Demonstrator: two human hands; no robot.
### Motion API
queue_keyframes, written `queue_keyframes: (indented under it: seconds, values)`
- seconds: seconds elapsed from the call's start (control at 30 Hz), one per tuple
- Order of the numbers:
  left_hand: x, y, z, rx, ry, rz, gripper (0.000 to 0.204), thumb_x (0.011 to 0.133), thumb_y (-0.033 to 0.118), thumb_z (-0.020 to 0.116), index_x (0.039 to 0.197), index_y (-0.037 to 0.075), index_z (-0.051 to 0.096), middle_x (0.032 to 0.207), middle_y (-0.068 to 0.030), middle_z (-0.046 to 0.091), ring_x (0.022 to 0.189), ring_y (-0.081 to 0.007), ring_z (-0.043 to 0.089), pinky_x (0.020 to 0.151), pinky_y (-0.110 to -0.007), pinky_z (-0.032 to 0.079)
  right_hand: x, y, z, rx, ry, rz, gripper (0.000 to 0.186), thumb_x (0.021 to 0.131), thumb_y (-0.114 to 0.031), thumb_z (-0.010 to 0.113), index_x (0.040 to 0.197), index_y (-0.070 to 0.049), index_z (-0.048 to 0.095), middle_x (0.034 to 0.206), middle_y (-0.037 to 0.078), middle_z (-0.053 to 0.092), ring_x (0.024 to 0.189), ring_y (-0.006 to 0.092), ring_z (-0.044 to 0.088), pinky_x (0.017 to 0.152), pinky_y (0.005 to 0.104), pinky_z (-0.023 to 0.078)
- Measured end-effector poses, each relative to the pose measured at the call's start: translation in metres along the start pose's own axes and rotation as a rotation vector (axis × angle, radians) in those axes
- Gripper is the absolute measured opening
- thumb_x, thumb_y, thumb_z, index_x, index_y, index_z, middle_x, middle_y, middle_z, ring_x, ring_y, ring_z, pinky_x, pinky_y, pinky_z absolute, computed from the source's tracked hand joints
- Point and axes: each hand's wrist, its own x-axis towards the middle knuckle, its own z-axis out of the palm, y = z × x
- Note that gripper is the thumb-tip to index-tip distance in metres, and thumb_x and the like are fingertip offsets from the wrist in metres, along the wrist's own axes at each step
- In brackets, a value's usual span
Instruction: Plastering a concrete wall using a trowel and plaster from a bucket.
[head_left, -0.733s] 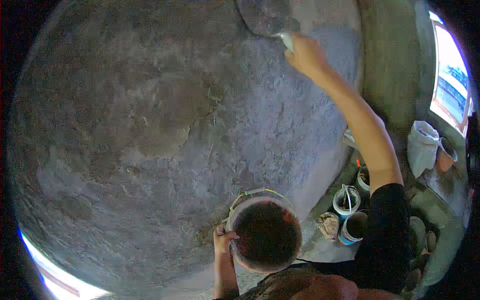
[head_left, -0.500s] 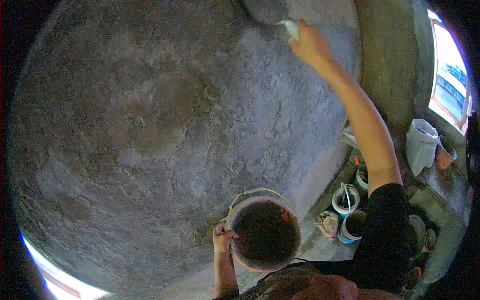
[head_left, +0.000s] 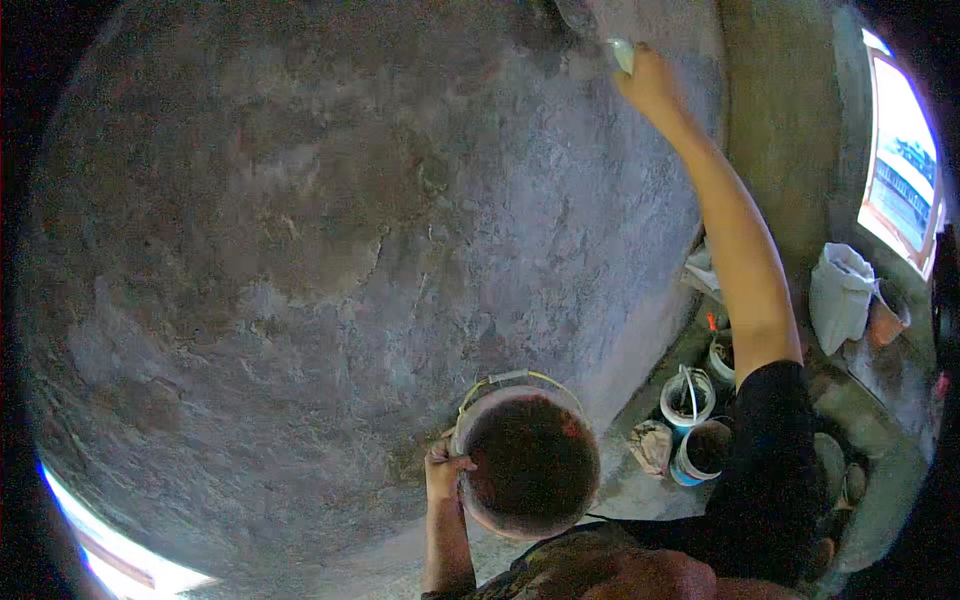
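Note:
My left hand [head_left: 447, 468] grips the left rim of a round bucket [head_left: 591, 440], thumb over the edge. Its yellowish wire handle with a pale grip stands up along the far rim. Dark brown material [head_left: 530, 470] lies inside. My right arm is stretched far up, and my right hand [head_left: 655, 85] is closed round the pale handle of a trowel [head_left: 624, 55]. The trowel's blade is up at the rough grey plastered wall [head_left: 330, 300], blurred and hard to make out against it. Patches of darker and lighter plaster cover this wall.
Several buckets stand low on the right, among them a white-handled bucket [head_left: 690, 397] and a blue-based bucket [head_left: 705, 450]. Beside them sits a crumpled paper bag [head_left: 652, 447]. A white sack [head_left: 840, 295] leans near the window [head_left: 905, 160]. Another bright opening [head_left: 120, 560] is at lower left.
My right hand has moved right and slightly down along the wall with the trowel. My left hand and the bucket stay nearly in place.

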Motion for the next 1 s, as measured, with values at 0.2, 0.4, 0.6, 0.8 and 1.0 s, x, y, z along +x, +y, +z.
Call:
queue_keyframes:
  seconds: [0.2, 0.4, 0.6, 0.8, 1.0]
  values:
    - [0.001, -0.004, 0.002, -0.087, -0.09, 0.033, 0.037, 0.058, -0.007, 0.059, 0.094, -0.001, 0.062, 0.076, -0.0063, 0.063, 0.06, -0.0157, 0.059, 0.055, -0.028, 0.049, -0.024, -0.047, -0.004, 0.134, -0.096, -0.07, 0.034, 0.073, -0.02, 0.065, 0.097, 0.002, 0.056, 0.086, 0.024, 0.063, 0.08, 0.0399, 0.061, 0.07, 0.0459, 0.049]
    - [0.0, 0.003, 0.003, -0.06, 0.002, -0.038, 0.039, 0.062, -0.011, 0.056, 0.1, -0.006, 0.061, 0.078, -0.0095, 0.064, 0.059, -0.0165, 0.059, 0.054, -0.029, 0.051, -0.045, -0.048, -0.023, 0.066, -0.102, -0.187, 0.035, 0.073, -0.017, 0.065, 0.099, 0.002, 0.054, 0.083, 0.025, 0.062, 0.079, 0.0398, 0.061, 0.069, 0.0455, 0.05]
    - [0.002, 0.005, 0.009, -0.076, 0.016, -0.032, 0.031, 0.06, -0.011, 0.056, 0.09, -0.005, 0.062, 0.07, -0.0086, 0.062, 0.054, -0.0168, 0.058, 0.052, -0.028, 0.048, -0.003, -0.017, -0.027, 0.053, 0.026, -0.152, 0.039, 0.071, -0.013, 0.066, 0.104, 0.004, 0.052, 0.082, 0.024, 0.062, 0.077, 0.0395, 0.062, 0.066, 0.0447, 0.051]
    - [0.003, 0.001, 0.0, 0.016, -0.022, -0.042, 0.033, 0.06, -0.009, 0.056, 0.092, -0.005, 0.064, 0.068, -0.0079, 0.062, 0.054, -0.0165, 0.058, 0.052, -0.029, 0.048, -0.019, -0.003, -0.016, -0.086, -0.097, -0.237, 0.037, 0.072, -0.012, 0.065, 0.104, 0.003, 0.053, 0.083, 0.024, 0.063, 0.078, 0.0388, 0.062, 0.067, 0.0443, 0.051]
    - [0.002, 0.006, 0.01, -0.106, 0.002, -0.032, 0.038, 0.06, -0.01, 0.056, 0.097, -0.005, 0.063, 0.076, -0.0088, 0.064, 0.057, -0.017, 0.06, 0.053, -0.028, 0.049, -0.03, 0.008, -0.04, -0.12, -0.171, -0.195, 0.039, 0.073, -0.017, 0.065, 0.105, 0.002, 0.053, 0.084, 0.025, 0.062, 0.079, 0.0393, 0.062, 0.069, 0.0472, 0.05]
